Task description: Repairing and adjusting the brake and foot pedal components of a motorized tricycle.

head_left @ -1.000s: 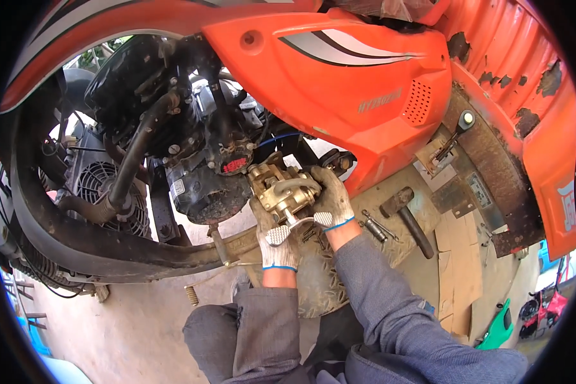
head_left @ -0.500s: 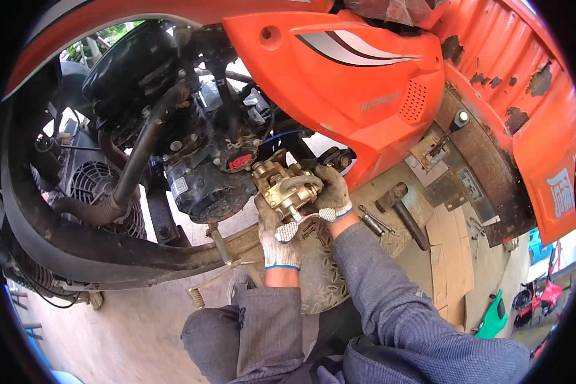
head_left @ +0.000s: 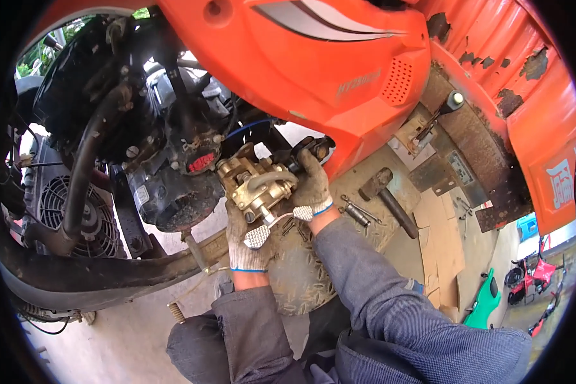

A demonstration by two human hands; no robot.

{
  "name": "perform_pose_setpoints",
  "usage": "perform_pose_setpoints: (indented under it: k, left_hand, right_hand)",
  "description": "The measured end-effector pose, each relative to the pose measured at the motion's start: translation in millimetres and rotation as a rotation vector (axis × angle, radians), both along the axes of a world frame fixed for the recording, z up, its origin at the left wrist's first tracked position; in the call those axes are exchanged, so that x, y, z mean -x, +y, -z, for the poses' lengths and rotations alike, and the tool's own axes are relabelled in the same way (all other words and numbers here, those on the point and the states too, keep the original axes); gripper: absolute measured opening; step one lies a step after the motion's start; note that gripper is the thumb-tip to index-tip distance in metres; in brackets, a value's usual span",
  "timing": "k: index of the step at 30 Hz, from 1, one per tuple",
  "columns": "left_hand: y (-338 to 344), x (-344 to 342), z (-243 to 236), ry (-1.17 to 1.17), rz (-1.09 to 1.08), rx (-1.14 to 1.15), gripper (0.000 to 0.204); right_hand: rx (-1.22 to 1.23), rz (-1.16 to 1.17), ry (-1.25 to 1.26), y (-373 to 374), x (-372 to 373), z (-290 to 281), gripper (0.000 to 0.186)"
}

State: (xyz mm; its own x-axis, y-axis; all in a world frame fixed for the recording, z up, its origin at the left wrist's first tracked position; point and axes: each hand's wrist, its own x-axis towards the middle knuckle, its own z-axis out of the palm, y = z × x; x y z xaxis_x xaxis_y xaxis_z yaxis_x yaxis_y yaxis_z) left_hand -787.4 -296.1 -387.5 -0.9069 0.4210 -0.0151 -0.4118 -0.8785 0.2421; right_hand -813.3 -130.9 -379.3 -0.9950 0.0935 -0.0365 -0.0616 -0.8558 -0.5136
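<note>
Both my hands, in dirty white gloves, grip a gold-coloured metal mechanism point(head_left: 255, 187) with a silver double-ended foot pedal point(head_left: 257, 235) on its lower side. My left hand point(head_left: 242, 243) is wrapped under its left part, its fingertips hidden by the mechanism. My right hand point(head_left: 312, 187) holds the right side, thumb and fingers against it, beside a black fitting point(head_left: 310, 144). The mechanism sits right of the black engine point(head_left: 169, 198) and its red label point(head_left: 200, 162), below the orange body panel point(head_left: 320, 77) of the vehicle.
A radiator fan point(head_left: 83, 224) and frame tube point(head_left: 96, 275) are left. On the chequer-plate footboard point(head_left: 301, 281) lie a hammer point(head_left: 390, 205) and several tools point(head_left: 357, 213). Right are flaking orange bodywork point(head_left: 505, 51), cardboard point(head_left: 438, 243), and a green object point(head_left: 483, 301) on the floor.
The whole scene, mechanism included, has shifted left and slightly up in view as the camera moved. Both hands keep their grip, and the right fingers reach slightly higher beside the black fitting.
</note>
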Motion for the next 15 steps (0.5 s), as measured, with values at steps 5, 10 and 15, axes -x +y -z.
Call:
perform_pose_setpoints:
  k: [5,10,15]
  left_hand:
    - [3,2,10,0.04,-0.042,0.004,0.087]
    - [1,4,8,-0.07,0.033,-0.004,0.076]
    - [16,-16,-8,-0.037,-0.151,0.045,0.069]
  right_hand:
    - [0.034,-0.063,-0.002,-3,-10,-7,0.072]
    - [-0.045,-0.101,-0.102,2,-14,-21,0.07]
    - [-0.091,0.052,-0.09,2,-16,-41,0.06]
